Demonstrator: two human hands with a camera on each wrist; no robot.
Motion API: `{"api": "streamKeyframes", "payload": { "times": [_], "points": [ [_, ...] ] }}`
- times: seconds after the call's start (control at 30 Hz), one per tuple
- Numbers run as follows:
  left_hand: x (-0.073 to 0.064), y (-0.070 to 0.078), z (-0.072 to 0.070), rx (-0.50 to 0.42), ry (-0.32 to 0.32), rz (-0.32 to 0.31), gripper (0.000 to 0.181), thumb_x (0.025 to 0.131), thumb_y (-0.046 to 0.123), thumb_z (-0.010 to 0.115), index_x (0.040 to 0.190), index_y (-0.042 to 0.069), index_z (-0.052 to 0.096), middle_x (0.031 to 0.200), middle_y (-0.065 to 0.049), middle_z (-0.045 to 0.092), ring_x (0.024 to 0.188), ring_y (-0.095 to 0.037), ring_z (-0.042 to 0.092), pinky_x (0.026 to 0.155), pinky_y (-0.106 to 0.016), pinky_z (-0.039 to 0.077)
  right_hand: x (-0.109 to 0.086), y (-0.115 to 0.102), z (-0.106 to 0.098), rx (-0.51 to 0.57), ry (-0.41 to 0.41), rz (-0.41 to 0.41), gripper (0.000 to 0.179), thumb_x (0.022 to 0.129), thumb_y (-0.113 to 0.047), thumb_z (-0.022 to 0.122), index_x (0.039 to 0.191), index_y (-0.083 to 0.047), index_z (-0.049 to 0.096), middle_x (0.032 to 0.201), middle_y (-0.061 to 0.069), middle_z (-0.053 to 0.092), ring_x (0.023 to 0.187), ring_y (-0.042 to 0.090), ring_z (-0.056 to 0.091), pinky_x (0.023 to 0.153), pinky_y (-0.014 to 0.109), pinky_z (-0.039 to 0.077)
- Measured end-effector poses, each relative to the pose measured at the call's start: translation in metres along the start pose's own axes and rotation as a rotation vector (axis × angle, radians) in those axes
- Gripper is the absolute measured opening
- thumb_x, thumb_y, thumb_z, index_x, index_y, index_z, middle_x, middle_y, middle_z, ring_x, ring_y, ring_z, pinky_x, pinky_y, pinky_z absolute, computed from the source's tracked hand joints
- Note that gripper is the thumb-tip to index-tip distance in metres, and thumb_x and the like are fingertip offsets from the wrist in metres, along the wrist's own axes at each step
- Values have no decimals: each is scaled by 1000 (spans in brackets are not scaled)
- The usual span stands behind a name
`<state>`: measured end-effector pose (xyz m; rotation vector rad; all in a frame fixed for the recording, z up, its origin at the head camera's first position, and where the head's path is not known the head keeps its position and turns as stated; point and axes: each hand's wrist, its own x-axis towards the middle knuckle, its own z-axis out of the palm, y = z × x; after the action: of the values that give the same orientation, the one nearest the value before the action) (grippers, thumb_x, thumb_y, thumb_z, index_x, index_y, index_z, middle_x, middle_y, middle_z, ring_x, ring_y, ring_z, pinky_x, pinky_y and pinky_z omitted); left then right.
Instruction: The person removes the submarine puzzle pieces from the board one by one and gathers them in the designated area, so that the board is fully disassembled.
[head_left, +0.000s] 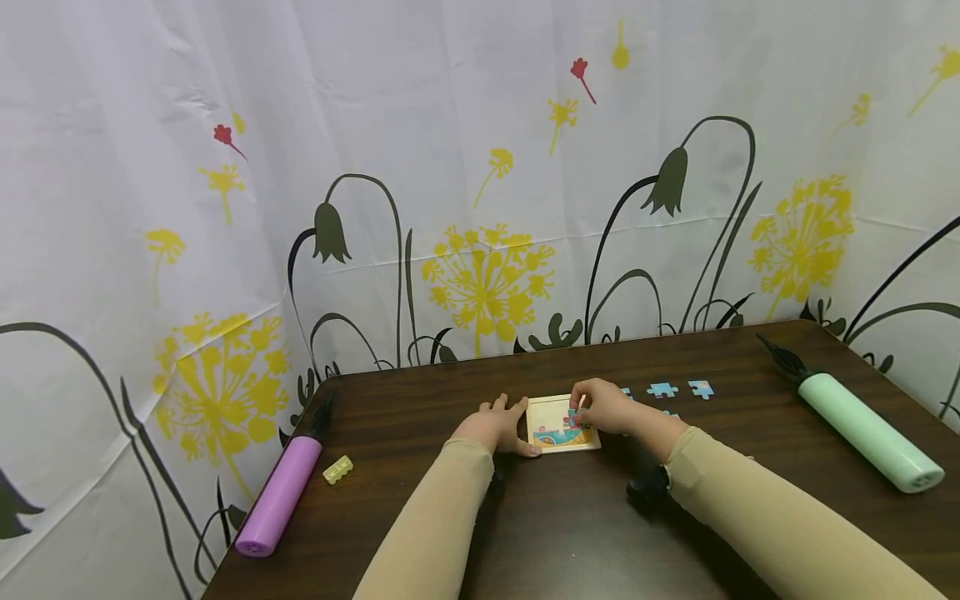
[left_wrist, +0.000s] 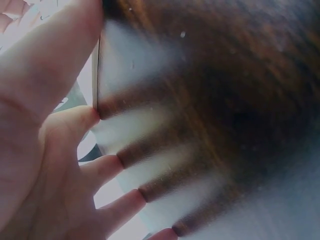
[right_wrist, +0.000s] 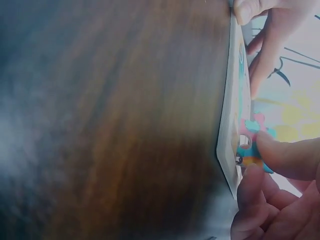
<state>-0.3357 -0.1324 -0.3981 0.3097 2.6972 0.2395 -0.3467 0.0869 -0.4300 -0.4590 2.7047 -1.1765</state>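
Note:
A small square wooden puzzle tray (head_left: pixel 550 412) lies on the dark table, its lower part filled with joined jigsaw pieces (head_left: pixel 553 437) in blue and orange. My left hand (head_left: pixel 491 427) rests at the tray's left side with fingers spread, thumb by the near left corner and index finger by the far one. Over the tray's right half, my right hand (head_left: pixel 606 407) pinches a pink and blue jigsaw piece (right_wrist: pixel 256 131) between thumb and fingers. The right wrist view shows that piece tilted up from the tray; the fingertips cover part of it.
Several loose blue jigsaw pieces (head_left: pixel 663 390) lie right of the tray, partly behind the right hand. A purple hand pump (head_left: pixel 281 492) and a small yellow block (head_left: pixel 337 469) are on the left. A pale green hand pump (head_left: pixel 862 429) lies far right. A patterned curtain (head_left: pixel 465 150) hangs behind.

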Motion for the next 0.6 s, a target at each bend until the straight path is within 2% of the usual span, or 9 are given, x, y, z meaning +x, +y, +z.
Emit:
{"api": "streamKeyframes", "payload": {
  "times": [0.33, 0.47, 0.6],
  "points": [
    [-2, 1, -1, -6, 1, -5, 96, 80, 56, 76, 157, 27, 29, 162, -12, 21, 145, -37, 21, 106, -59, 32, -2, -3, -10, 25, -41, 7, 9, 91, 3, 65, 87, -2, 59, 73, 5, 64, 57, 20, 62, 56, 31, 51],
    [-4, 2, -2, -9, 0, 3, 96, 80, 56, 76, 158, 27, 29, 162, -12, 20, 145, -37, 21, 105, -59, 33, -6, -4, -19, 4, -33, -27, 11, 91, 1, 66, 85, -4, 59, 76, 4, 60, 64, 19, 57, 59, 31, 47],
    [-5, 2, -3, -11, 2, 4, 96, 79, 55, 77, 158, 27, 29, 162, -12, 20, 145, -38, 20, 105, -59, 33, -13, -2, -39, -8, -5, -74, 12, 90, 2, 69, 83, -5, 60, 78, 3, 58, 71, 17, 53, 62, 33, 44]
  ]
}}
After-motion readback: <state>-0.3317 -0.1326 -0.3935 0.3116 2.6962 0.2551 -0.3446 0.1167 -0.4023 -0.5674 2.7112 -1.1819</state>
